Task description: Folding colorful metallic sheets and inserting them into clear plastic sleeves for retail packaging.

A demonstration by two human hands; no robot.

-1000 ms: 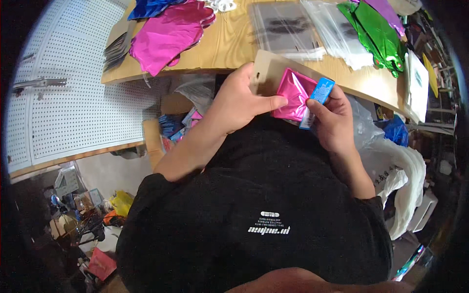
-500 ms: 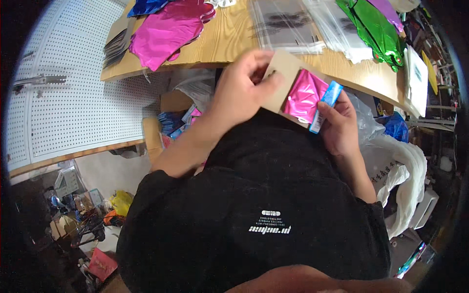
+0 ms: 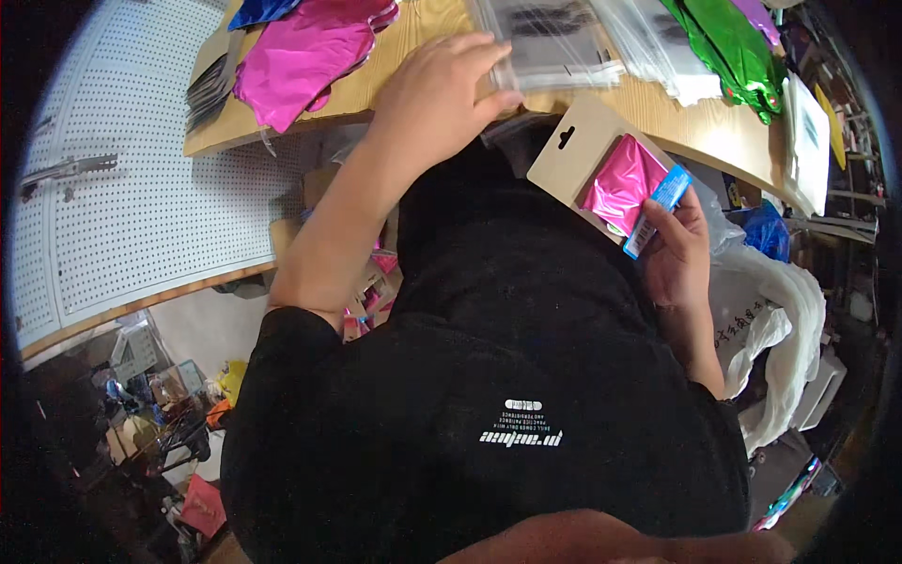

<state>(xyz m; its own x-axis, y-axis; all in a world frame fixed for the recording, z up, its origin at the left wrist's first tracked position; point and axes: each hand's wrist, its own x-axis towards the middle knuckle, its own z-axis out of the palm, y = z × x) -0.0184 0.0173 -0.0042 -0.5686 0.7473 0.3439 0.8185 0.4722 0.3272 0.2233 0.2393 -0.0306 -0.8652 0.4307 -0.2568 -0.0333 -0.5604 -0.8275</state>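
Observation:
My right hand (image 3: 678, 246) grips a tan backing card (image 3: 571, 167) with a hang hole at its upper left end. On the card lies a folded pink foil balloon (image 3: 625, 183), and a blue paper strip (image 3: 671, 188) sits across the card's right end under my thumb. My left hand (image 3: 449, 99) is open over the table's front edge, fingers stretched toward a stack of clear plastic bags (image 3: 554, 66). Its fingertips are by the left side of the stack; whether they touch it I cannot tell.
On the wooden table (image 3: 413, 33), pink foil balloons (image 3: 305, 61) lie at left and green foil balloons (image 3: 728, 47) at right. A white pegboard (image 3: 160, 188) stands to the left. Below the table are packed pink and blue items (image 3: 371, 301) and a white plastic sack (image 3: 785, 310).
My left hand has let go of the card and moved up and left to the clear bags. My right hand has shifted slightly right with the card.

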